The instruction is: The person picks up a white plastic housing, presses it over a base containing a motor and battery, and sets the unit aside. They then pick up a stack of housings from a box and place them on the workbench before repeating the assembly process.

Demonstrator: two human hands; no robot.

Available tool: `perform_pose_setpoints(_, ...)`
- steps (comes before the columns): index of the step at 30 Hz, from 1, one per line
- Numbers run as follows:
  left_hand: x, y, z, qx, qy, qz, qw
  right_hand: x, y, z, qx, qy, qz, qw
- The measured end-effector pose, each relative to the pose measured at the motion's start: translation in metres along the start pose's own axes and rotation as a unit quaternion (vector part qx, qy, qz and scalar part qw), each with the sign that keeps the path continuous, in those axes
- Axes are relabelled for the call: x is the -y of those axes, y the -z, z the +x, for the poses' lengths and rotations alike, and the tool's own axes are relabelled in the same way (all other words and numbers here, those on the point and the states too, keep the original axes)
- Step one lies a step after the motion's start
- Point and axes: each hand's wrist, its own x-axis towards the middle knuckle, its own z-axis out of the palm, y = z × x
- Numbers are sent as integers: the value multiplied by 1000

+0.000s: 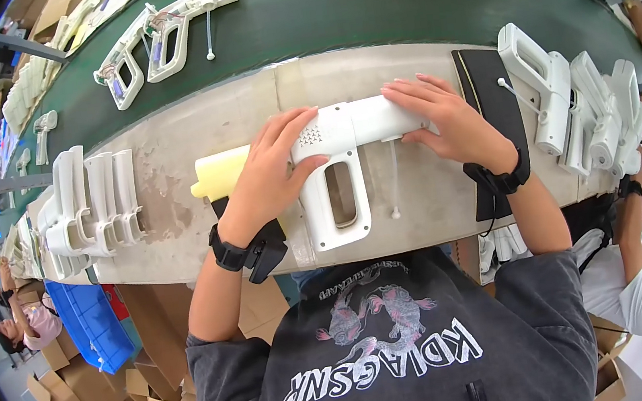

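Observation:
A white plastic gun-shaped housing (337,198) with a looped handle lies on the bench in front of me, its handle toward me. My left hand (271,162) is closed round its left part, thumb just above the handle loop. Round the barrel at the right end, my right hand (444,119) is closed with the thumb below. A thin white rod with a ball tip (396,212) hangs from the barrel's underside. A pale yellow block (222,173) sits at the housing's left end, partly behind my left hand.
White half shells (126,195) stand in a row at left. Several looped-handle housings (546,90) lie at right beside a black strip (490,77). Beyond the bench, open housings with wires (171,46) rest on a green belt (360,1). A blue bin (92,324) stands below left; a co-worker is at right.

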Motion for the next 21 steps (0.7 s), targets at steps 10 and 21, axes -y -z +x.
perform_pose_setpoints(10, -2, 3, 3, -16, -13, 8, 1000, 1, 7, 4, 2, 8, 0, 1000)
perform_pose_setpoints(21, -8, 2, 6, -6, 7, -9, 1000, -4, 12, 7, 15, 5, 10, 1000)
